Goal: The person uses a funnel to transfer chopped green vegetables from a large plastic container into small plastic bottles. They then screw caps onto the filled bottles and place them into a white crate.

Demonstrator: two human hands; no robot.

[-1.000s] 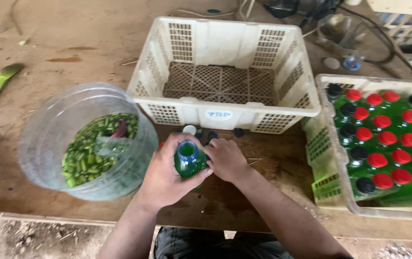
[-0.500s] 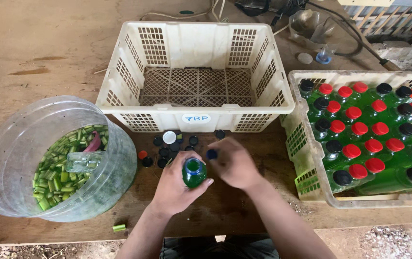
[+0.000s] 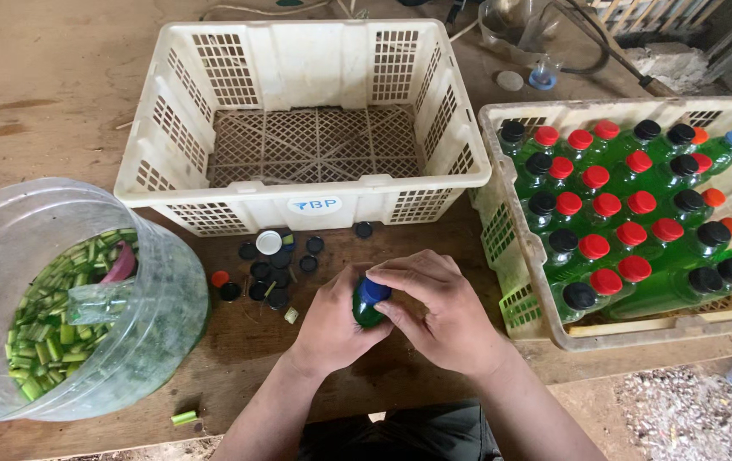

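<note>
Two hands met over a green bottle (image 3: 364, 312) standing on the wooden table (image 3: 59, 77): the left hand (image 3: 332, 329) clasped its body, the right hand (image 3: 443, 316) pinched the blue cap (image 3: 374, 291) on its neck. Steady seating would need the bottle kept upright and the cap square. Beyond lay loose caps (image 3: 274, 273), then an empty white crate (image 3: 306, 119); capped bottles (image 3: 630, 222) filled another.

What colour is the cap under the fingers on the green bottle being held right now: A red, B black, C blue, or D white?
C: the right hand has its fingers on a blue cap sitting on the green bottle, which the left hand grips.
</note>
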